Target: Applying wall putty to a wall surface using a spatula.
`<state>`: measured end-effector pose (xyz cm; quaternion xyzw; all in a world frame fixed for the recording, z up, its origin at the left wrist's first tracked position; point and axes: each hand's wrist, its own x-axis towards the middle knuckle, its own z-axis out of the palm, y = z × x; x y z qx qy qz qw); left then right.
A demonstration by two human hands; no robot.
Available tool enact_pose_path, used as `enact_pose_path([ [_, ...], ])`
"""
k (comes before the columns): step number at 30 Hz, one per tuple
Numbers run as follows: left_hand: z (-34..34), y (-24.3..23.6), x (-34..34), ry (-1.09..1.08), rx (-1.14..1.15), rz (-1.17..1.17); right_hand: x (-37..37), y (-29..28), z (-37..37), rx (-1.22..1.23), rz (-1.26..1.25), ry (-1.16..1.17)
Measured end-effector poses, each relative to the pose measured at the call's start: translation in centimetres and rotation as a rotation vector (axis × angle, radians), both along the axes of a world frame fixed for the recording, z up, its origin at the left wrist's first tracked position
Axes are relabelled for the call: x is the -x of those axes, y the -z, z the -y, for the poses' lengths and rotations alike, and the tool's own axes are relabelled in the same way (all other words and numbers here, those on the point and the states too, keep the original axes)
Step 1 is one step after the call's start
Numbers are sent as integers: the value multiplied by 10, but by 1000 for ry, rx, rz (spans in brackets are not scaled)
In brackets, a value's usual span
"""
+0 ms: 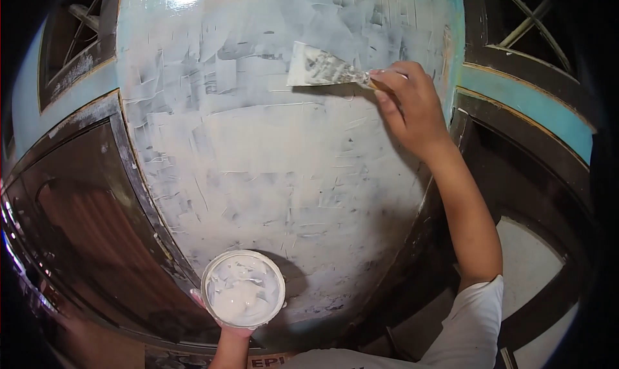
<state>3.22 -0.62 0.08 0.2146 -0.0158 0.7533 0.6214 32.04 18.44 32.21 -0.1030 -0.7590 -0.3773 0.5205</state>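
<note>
My right hand (405, 108) is closed on the handle of a putty knife (322, 69), whose wide blade, smeared with white paste, lies at or just off the upper middle of the wall (271, 149). I cannot tell whether it touches. The wall is covered in patchy white and grey filler with ridges and scrapes. Down at the lower middle, my left hand (233, 330) holds a round tub (242, 286) of white paste from underneath, its fingers mostly hidden by the tub.
A dark wooden door (84, 227) with a panel stands at the left, another dark door (516, 175) at the right. Light blue trim (509, 88) and dark frames with crossed bars (529, 20) sit above them. A printed mat or board (171, 359) shows at the bottom edge.
</note>
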Motion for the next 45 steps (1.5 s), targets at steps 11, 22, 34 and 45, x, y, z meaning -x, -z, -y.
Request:
enact_pose_path([
  [11, 5, 14, 8, 31, -24, 66, -48, 2, -4, 29, -5, -5],
  [22, -2, 13, 2, 50, -88, -59, -4, -6, 13, 53, -2, -11],
  [34, 7, 8, -1, -92, 7, -93, -58, -2, -3, 59, -74, 34],
  [45, 4, -5, -22, 165, -51, 454, 41, 9, 22, -47, 158, 51],
])
